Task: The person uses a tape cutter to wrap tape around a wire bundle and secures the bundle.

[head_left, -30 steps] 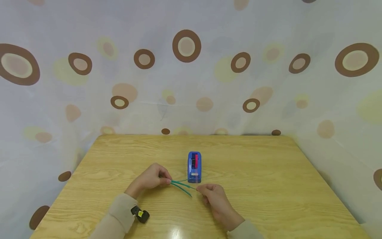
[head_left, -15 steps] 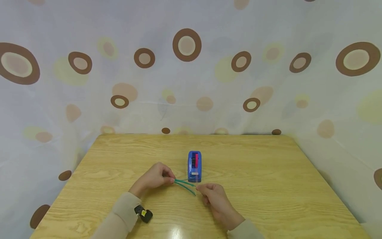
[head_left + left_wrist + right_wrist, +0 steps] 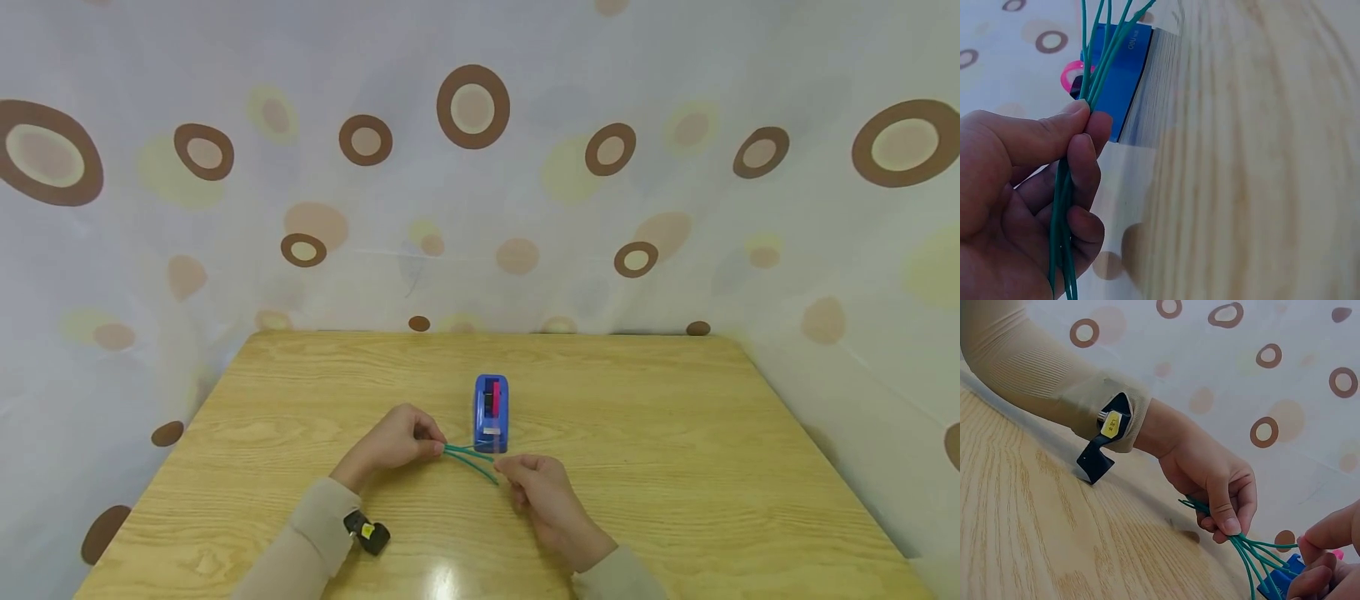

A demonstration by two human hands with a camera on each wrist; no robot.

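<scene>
My left hand (image 3: 397, 437) grips a bundle of thin green wires (image 3: 1063, 206) between thumb and fingers. The wires fan out past the fingertips, toward the right hand. A blue tape dispenser (image 3: 491, 412) with a pink core stands on the table just beyond both hands. From it a clear strip of tape (image 3: 497, 443) runs toward me, and my right hand (image 3: 546, 496) appears to pinch its end between thumb and forefinger. In the right wrist view one wire tip (image 3: 1288, 545) reaches the right fingertips; whether they touch cannot be told. The tape is not discernible there.
The wooden table (image 3: 660, 417) reaches back to a patterned curtain (image 3: 555, 192) with brown rings. A black camera mount (image 3: 366, 532) with a yellow label sits at the left wrist, close above the table.
My left hand has moved slightly right with the green wires, whose tips now lie closer to the right hand and the tape. The right hand has stayed nearly still. The head view has tilted slightly.
</scene>
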